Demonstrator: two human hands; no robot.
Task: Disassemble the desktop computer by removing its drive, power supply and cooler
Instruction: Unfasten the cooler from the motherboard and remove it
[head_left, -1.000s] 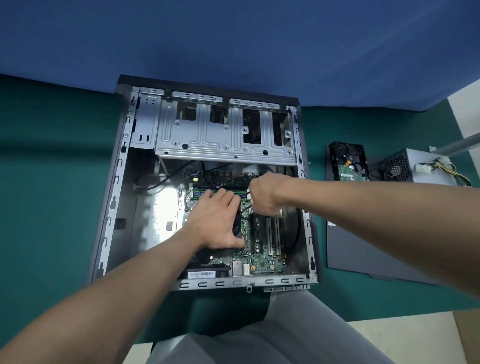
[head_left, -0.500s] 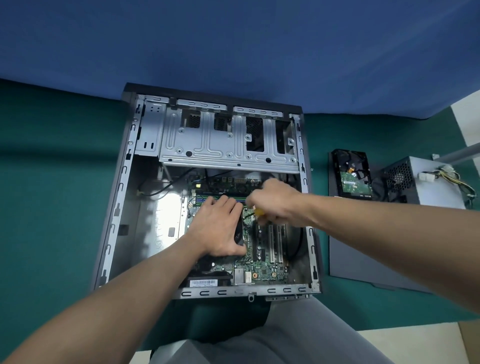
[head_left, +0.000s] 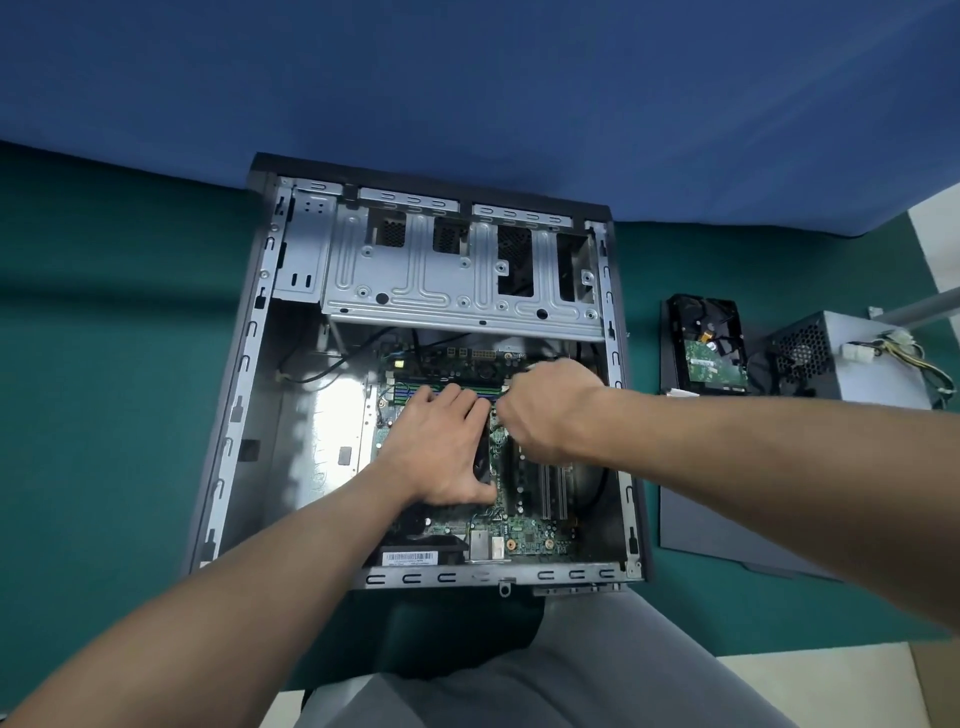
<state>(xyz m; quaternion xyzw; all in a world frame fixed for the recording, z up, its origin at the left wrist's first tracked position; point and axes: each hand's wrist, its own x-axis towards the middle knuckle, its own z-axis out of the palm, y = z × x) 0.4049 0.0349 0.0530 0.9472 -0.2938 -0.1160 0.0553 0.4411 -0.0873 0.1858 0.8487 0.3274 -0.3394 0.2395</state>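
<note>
Open computer case (head_left: 249, 374) lies flat on the green surface (head_left: 104, 364), centre of frame, blue backdrop (head_left: 467, 78) behind it. An empty metal drive cage (head_left: 457, 280) spans its upper end; the motherboard (head_left: 535, 535) fills the lower right of the interior.

My left hand (head_left: 441, 452) lies palm-down on the cooler (head_left: 483, 462) at mid-frame. Its fingers (head_left: 457, 402) are straight and close together, pointing toward the top of the frame, thumb out along the lower edge. Only a dark sliver of the cooler shows past the palm.

My right hand (head_left: 545, 410) sits just right of the left, over the board, with its fingers curled under. Cannot tell what, if anything, they pinch; the hand hides it.

The drive (head_left: 709, 348) is out of the case, resting at the upper end of the dark side panel (head_left: 727, 519) right of the case. The power supply (head_left: 878, 369) stands just beside the drive at the right edge of the frame, its wire bundle trailing off to the right.
</note>
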